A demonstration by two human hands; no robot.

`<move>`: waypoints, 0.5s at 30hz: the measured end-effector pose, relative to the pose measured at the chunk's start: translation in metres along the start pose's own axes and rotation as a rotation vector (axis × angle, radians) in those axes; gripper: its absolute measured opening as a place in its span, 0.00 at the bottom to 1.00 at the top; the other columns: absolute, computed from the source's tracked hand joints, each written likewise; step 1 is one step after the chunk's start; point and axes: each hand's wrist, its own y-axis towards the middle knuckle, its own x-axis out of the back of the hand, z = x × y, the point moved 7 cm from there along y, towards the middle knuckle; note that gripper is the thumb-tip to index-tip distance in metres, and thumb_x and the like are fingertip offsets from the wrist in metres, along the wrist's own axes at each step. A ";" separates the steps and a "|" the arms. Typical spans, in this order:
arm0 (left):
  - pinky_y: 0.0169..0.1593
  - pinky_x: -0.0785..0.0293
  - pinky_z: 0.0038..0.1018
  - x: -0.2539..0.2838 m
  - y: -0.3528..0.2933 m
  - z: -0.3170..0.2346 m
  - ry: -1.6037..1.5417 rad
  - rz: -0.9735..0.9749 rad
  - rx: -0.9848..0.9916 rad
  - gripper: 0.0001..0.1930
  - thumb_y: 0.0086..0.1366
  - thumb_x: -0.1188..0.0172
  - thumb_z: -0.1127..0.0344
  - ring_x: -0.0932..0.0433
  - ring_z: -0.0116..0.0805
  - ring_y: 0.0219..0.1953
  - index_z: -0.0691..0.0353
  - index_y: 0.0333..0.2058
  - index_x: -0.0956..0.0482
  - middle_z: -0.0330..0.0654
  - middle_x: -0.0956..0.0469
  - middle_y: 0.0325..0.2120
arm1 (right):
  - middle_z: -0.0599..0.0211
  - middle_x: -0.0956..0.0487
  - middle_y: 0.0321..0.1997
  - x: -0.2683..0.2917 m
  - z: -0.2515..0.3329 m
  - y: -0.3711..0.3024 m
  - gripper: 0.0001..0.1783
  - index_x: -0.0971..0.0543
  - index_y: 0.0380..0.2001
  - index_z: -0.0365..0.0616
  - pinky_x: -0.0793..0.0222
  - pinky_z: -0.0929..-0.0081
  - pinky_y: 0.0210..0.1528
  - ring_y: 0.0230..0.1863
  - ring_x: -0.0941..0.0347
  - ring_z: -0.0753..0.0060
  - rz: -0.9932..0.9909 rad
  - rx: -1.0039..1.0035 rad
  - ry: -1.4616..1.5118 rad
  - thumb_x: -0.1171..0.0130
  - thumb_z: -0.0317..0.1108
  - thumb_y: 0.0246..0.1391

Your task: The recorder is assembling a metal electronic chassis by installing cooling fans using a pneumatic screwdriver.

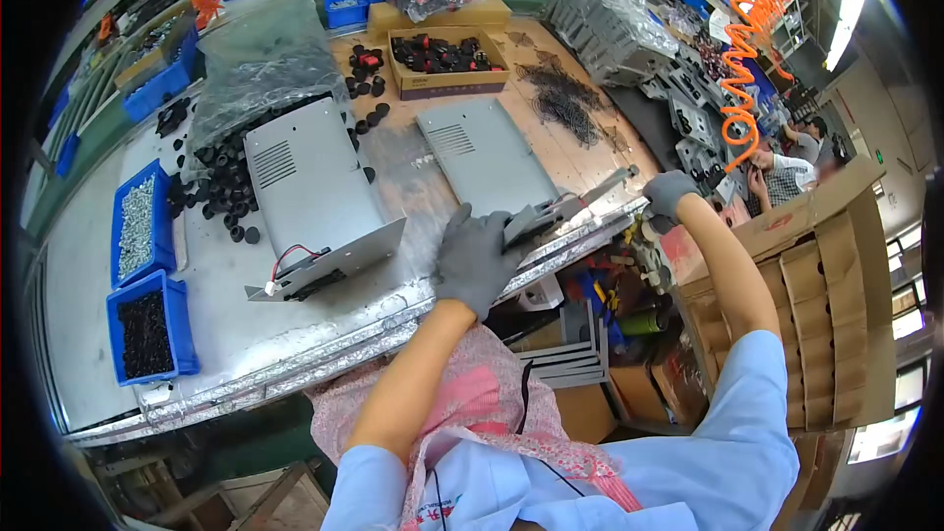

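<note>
My left hand (pixel 476 261), in a grey glove, grips the near edge of a grey sheet-metal panel (pixel 490 152) lying at the middle of the table. Its fingers curl at the left end of the panel's upturned flange (pixel 536 223). Out to the right, my right hand (pixel 672 194), also gloved, is closed just beyond the table's front edge; whatever is inside it is hidden. A second vented grey panel (pixel 313 172) lies to the left, its flange upright and a short red wire with a white connector (pixel 270 287) at its near corner.
Blue bins of silver screws (pixel 138 229) and black screws (pixel 147 334) stand at the left. Black round caps (pixel 231 187) spill from a plastic bag (pixel 270 69). A carton (pixel 447 61) holds black-and-red parts. An orange coiled hose (pixel 737 88) hangs right, above a divided cardboard box (pixel 816 305).
</note>
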 end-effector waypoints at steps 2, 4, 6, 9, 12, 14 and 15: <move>0.47 0.31 0.40 0.018 -0.012 0.004 -0.033 -0.116 0.021 0.23 0.48 0.33 0.53 0.23 0.47 0.40 0.59 0.41 0.21 0.53 0.22 0.30 | 0.61 0.18 0.37 0.003 -0.007 0.005 0.13 0.17 0.33 0.53 0.26 0.62 0.42 0.41 0.21 0.57 -0.037 -0.009 0.016 0.39 0.42 0.43; 0.41 0.29 0.38 0.037 -0.036 0.013 -0.024 -0.183 0.001 0.21 0.47 0.32 0.54 0.22 0.46 0.36 0.59 0.39 0.21 0.51 0.22 0.27 | 0.62 0.18 0.37 0.005 0.000 0.002 0.12 0.17 0.33 0.54 0.26 0.61 0.42 0.41 0.21 0.56 -0.025 -0.017 0.072 0.40 0.42 0.43; 0.39 0.29 0.38 0.050 -0.056 0.025 -0.034 -0.198 0.038 0.21 0.47 0.31 0.55 0.23 0.46 0.34 0.58 0.39 0.22 0.48 0.22 0.27 | 0.61 0.18 0.38 0.004 -0.005 0.003 0.14 0.17 0.33 0.53 0.27 0.61 0.43 0.41 0.22 0.56 -0.014 -0.015 0.112 0.40 0.46 0.45; 0.41 0.30 0.39 0.069 -0.087 0.041 -0.030 -0.182 0.123 0.23 0.46 0.31 0.57 0.24 0.47 0.33 0.55 0.41 0.25 0.46 0.22 0.29 | 0.58 0.19 0.38 0.009 -0.003 0.018 0.19 0.18 0.35 0.50 0.28 0.62 0.45 0.42 0.23 0.55 0.005 0.060 0.304 0.40 0.52 0.47; 0.36 0.29 0.37 0.076 -0.100 0.051 0.036 -0.276 -0.013 0.26 0.44 0.29 0.56 0.23 0.45 0.29 0.54 0.43 0.26 0.44 0.22 0.27 | 0.58 0.19 0.40 0.043 0.004 0.041 0.25 0.21 0.42 0.49 0.29 0.62 0.46 0.43 0.23 0.54 -0.204 0.105 0.601 0.43 0.57 0.51; 0.35 0.28 0.35 0.080 -0.096 0.049 -0.001 -0.281 -0.052 0.27 0.42 0.29 0.57 0.23 0.44 0.31 0.54 0.43 0.26 0.43 0.22 0.28 | 0.59 0.20 0.41 0.086 0.028 0.060 0.24 0.22 0.44 0.48 0.30 0.62 0.46 0.43 0.24 0.54 -0.358 0.185 0.743 0.44 0.55 0.52; 0.35 0.27 0.34 0.083 -0.094 0.048 -0.016 -0.285 -0.068 0.28 0.42 0.28 0.57 0.22 0.43 0.32 0.54 0.43 0.26 0.43 0.22 0.28 | 0.59 0.20 0.41 0.114 0.046 0.066 0.24 0.23 0.45 0.48 0.30 0.62 0.46 0.43 0.24 0.54 -0.485 0.250 0.801 0.44 0.53 0.53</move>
